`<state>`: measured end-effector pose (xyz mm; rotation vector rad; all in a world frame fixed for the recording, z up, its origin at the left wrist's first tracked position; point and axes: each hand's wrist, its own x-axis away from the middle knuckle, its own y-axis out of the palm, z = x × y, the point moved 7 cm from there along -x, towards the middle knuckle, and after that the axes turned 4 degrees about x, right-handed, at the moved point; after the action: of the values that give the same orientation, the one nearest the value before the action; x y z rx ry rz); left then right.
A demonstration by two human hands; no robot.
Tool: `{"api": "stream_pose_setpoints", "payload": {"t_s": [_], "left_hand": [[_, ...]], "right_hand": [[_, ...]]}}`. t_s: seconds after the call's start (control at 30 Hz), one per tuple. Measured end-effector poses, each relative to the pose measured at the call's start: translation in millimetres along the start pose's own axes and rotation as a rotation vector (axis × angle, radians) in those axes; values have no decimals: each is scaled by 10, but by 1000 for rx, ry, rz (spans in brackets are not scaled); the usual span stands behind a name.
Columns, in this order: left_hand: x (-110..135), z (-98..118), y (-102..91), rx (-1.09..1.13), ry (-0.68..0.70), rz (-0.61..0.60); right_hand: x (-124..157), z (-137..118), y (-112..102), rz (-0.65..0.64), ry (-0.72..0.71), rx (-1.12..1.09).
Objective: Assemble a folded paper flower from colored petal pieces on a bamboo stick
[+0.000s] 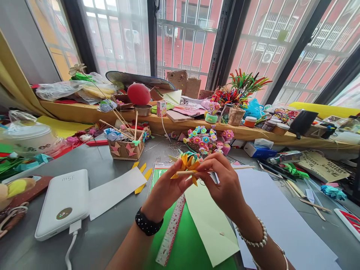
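Observation:
A yellow paper flower (189, 163) with pointed petals is held up over the desk by my left hand (170, 183), its fingers closed on the flower's near and left side. My right hand (222, 178) pinches a thin wooden stick (242, 167) that lies level across the front of the flower. The stick's blunt left end rests against the petals. The right fingertips also touch the flower's right side, and the fingers hide part of the petals. Beneath the hands are a pale green paper strip (212, 225), a patterned ruler (171, 236) and a green mat (152, 255).
Left of the hands lie a white paper strip (116, 193), several yellow paper petals (144, 176) and a white power bank (64, 204) with its cable. White sheets (275, 213) lie to the right. Behind stand a cardboard basket (126, 149) and small colourful flowers (201, 138).

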<state>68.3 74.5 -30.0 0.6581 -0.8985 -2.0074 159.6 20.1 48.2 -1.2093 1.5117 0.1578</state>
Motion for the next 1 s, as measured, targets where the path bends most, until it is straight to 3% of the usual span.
{"api": "stream_pose_setpoints", "payload": {"t_s": [0.33,0.63,1.0], "left_hand": [[20,21,30,-140,67,-36],[23,2,78,-23,15,-78],[20,4,9,9,15,-30]], "right_hand": [[30,-88,-37,80,-115,102],[47,-120,-32,114,-164,132],[20,-85,-43,70,-78,12]]}}
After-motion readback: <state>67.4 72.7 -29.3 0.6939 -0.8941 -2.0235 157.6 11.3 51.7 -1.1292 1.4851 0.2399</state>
